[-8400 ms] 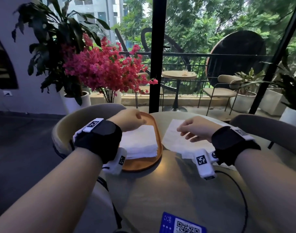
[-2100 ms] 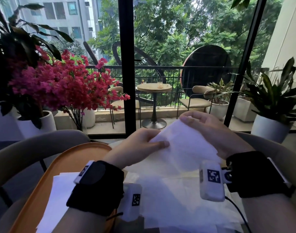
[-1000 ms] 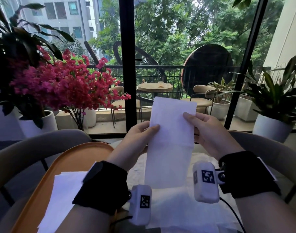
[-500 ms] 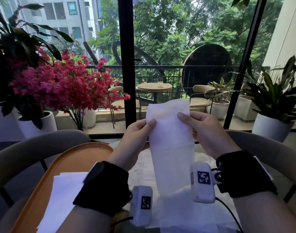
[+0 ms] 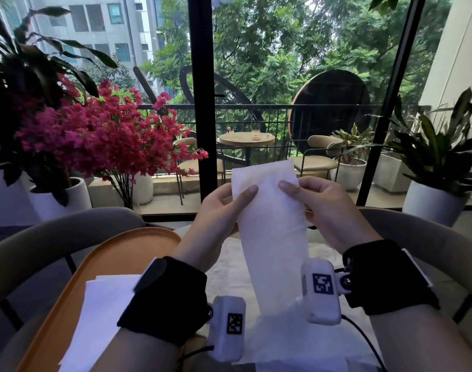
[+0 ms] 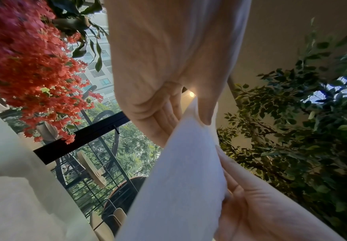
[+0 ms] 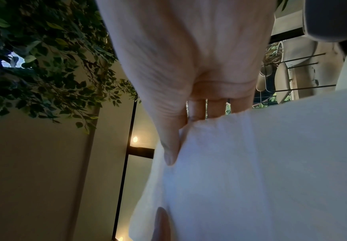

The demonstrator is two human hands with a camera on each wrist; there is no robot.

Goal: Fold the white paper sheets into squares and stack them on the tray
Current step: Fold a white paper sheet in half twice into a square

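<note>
Hanging upright between both hands, a long, soft white paper sheet [image 5: 272, 232] folded into a narrow strip shows a faintly crinkled, tissue-like surface. The left hand [image 5: 216, 210] pinches its left edge, thumb in front and fingers behind; the right hand [image 5: 326, 208] pinches the right edge likewise — the strip's lower end drops toward more loose white sheets [image 5: 283, 336] spread on the table. Beside them on the left, a rounded orange wooden tray [image 5: 114, 253] holds a flat stack of folded white squares [image 5: 100, 315]. Curved grey chair backs [image 5: 55, 237] ring the table — pink flowering branches [image 5: 95, 138] and a black window post [image 5: 200, 103] stand beyond.
</note>
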